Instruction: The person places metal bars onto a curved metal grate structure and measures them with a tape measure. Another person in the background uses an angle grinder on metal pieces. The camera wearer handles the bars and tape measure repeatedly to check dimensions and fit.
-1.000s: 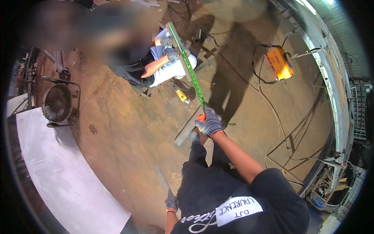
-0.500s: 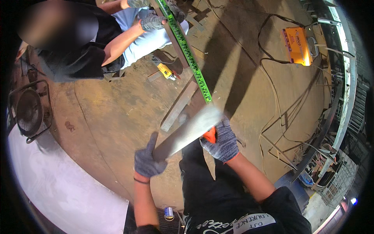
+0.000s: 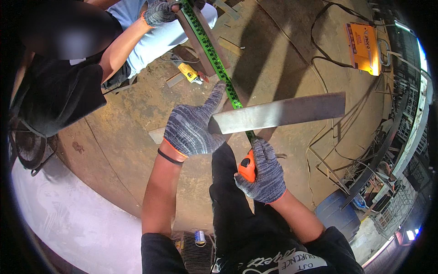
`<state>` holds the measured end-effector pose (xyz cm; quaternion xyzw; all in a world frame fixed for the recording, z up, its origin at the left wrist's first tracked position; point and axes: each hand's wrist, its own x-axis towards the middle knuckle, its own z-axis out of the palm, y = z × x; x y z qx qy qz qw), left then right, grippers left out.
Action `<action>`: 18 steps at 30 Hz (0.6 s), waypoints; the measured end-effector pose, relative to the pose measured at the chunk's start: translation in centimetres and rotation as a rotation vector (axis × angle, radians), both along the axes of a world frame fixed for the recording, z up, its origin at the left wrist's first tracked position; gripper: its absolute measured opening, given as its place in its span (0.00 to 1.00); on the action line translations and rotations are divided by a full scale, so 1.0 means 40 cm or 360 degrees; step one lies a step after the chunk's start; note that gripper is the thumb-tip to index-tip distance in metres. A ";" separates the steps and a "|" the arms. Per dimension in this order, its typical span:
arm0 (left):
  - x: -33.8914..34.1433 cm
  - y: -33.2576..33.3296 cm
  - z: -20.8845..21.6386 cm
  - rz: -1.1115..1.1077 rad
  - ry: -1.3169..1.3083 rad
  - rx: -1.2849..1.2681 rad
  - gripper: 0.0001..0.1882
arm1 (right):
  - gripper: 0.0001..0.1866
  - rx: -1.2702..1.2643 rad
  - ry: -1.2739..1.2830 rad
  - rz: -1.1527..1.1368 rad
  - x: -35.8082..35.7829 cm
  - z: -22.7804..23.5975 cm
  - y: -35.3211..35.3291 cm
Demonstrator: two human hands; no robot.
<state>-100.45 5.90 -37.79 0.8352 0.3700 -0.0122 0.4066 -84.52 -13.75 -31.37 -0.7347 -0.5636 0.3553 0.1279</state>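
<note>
My left hand (image 3: 194, 128), in a grey knitted glove, grips the left end of a flat steel bar (image 3: 292, 112), its index finger stretched out toward the tape. The bar lies almost level across the view, silvery at the left half and darker at the right. My right hand (image 3: 264, 173), gloved alike, is closed around an orange tape measure (image 3: 247, 168). From the case a green tape blade (image 3: 210, 55) runs up and left, passing beneath the bar. A co-worker's gloved hand (image 3: 159, 13) holds the blade's far part along a long brown metal piece (image 3: 194, 34).
A yellow power tool (image 3: 189, 73) lies on the brown floor near the co-worker. An orange-yellow box-shaped machine (image 3: 362, 48) with black cables stands at the far right. At near left is a pale sheet (image 3: 68, 214). A blue drum (image 3: 337, 214) and metal frames line the right side.
The steel bar has swung from a steep slant to nearly level, its far end now pointing right. My left hand has moved up and right with it. The tape case sits slightly lower.
</note>
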 end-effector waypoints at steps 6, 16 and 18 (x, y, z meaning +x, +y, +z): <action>0.009 0.019 -0.031 -0.0012 -0.0004 0.0083 0.55 | 0.56 0.0032 -0.0005 0.0018 0.014 -0.024 -0.009; 0.033 0.053 -0.029 -0.0125 0.0172 -0.0015 0.54 | 0.55 0.0055 -0.0007 0.0051 0.026 -0.043 -0.005; 0.026 0.048 -0.054 -0.0132 0.0143 0.0033 0.52 | 0.54 0.0019 -0.0005 0.0020 0.021 -0.045 -0.002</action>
